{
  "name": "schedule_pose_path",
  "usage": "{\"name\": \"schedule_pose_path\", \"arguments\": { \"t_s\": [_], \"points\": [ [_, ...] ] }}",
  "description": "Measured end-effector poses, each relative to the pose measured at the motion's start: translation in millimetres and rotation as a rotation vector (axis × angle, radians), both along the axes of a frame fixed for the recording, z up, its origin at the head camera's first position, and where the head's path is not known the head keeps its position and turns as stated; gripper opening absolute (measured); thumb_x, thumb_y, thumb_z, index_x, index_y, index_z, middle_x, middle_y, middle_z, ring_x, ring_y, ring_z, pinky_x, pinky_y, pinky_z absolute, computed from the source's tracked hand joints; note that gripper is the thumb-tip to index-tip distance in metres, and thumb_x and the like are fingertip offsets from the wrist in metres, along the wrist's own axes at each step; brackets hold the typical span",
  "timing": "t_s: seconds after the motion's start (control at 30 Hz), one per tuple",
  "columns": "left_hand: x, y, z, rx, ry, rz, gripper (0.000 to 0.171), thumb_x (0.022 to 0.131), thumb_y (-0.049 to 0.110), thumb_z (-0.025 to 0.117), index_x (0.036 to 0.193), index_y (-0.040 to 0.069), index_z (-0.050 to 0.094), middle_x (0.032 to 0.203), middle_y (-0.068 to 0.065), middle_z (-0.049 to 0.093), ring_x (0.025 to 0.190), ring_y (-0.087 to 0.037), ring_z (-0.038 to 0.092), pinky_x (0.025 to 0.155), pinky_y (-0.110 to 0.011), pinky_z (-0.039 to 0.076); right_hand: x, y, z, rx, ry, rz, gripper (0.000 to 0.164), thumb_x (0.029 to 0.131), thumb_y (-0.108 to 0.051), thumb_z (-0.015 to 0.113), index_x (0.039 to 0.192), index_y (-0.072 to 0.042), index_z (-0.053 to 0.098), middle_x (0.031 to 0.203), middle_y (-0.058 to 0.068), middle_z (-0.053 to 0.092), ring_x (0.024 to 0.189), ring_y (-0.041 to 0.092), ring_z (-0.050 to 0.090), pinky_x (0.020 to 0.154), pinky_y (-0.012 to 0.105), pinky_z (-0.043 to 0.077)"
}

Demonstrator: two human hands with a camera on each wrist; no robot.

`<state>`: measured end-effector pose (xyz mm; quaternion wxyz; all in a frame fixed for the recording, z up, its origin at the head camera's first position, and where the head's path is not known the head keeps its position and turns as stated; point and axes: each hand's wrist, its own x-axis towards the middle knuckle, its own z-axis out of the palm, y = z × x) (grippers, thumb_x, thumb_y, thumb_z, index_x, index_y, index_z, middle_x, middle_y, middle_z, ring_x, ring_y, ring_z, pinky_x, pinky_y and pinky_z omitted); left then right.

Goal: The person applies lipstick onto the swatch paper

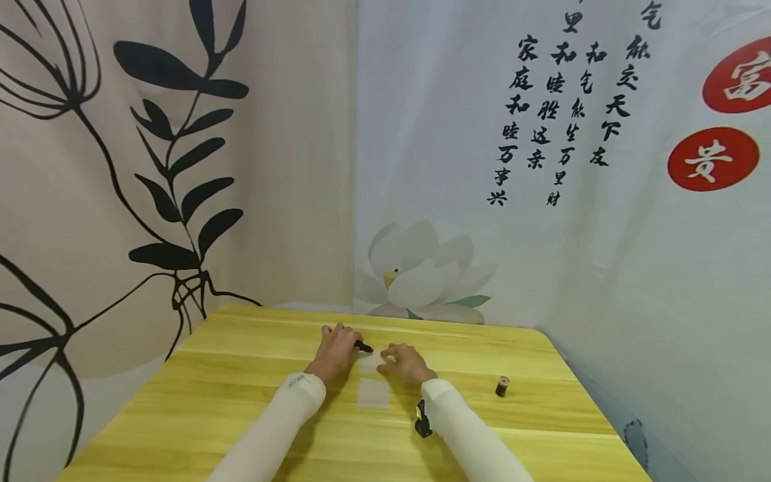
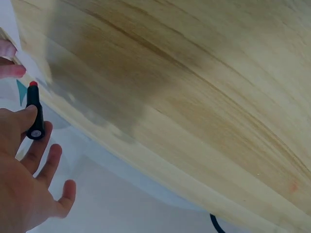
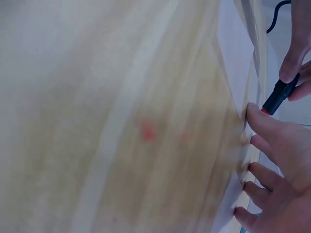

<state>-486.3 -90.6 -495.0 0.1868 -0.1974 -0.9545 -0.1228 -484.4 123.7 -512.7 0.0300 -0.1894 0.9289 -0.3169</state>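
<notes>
My left hand (image 1: 334,353) holds a black lipstick (image 2: 35,112) between thumb and fingers, its red tip pointing toward the right hand. In the left wrist view the other fingers are spread away from the tube. A thin white sheet (image 1: 369,362) lies between the two hands, under the lipstick's tip. My right hand (image 1: 407,363) rests at this sheet's right edge, thumb and fingertips down, as the right wrist view also shows. Nearer to me a second pale square sheet (image 1: 373,393) lies flat on the table.
The wooden table (image 1: 259,402) ends at a printed curtain (image 1: 421,167) behind the hands. A small dark cylinder (image 1: 502,386) stands to the right. A black device (image 1: 423,420) sits by the right sleeve. A red smudge (image 3: 147,131) marks the tabletop.
</notes>
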Motion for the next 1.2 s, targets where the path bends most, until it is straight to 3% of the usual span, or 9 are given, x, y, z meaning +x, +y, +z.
{"name": "schedule_pose_path", "arguments": {
  "t_s": [0.4, 0.6, 1.2],
  "points": [
    [0.4, -7.0, -7.7, -0.063, 0.030, 0.005, 0.009, 0.090, 0.014, 0.083, 0.099, 0.014, 0.082, 0.092, -0.004, 0.073, 0.088, -0.025, 0.058, 0.084, -0.049, 0.038, 8.7, -9.6, 0.1, 0.018, 0.048, 0.012, 0.044, 0.097, -0.026, 0.076, 0.133, -0.001, 0.069, 0.152, 0.026, 0.050, 0.140, 0.049, 0.045, 0.110, 0.061, 0.042],
    [2.4, -6.1, -4.9, -0.084, 0.030, 0.009, 0.008, 0.090, 0.014, 0.083, 0.098, 0.015, 0.082, 0.092, -0.004, 0.074, 0.087, -0.023, 0.057, 0.083, -0.046, 0.035, 9.2, -10.0, 2.6, 0.024, 0.045, -0.006, 0.045, 0.097, -0.026, 0.077, 0.134, -0.002, 0.069, 0.153, 0.024, 0.049, 0.141, 0.048, 0.045, 0.110, 0.061, 0.042],
    [30.2, -5.1, -6.1, -0.093, 0.097, -0.060, 0.011, 0.088, 0.011, 0.084, 0.097, 0.015, 0.082, 0.087, -0.002, 0.072, 0.084, -0.022, 0.057, 0.082, -0.048, 0.036, 5.8, -5.3, 3.7, 0.078, 0.064, -0.014, 0.042, 0.097, -0.027, 0.077, 0.132, -0.005, 0.071, 0.152, 0.023, 0.052, 0.140, 0.048, 0.046, 0.111, 0.062, 0.040]
  ]
}}
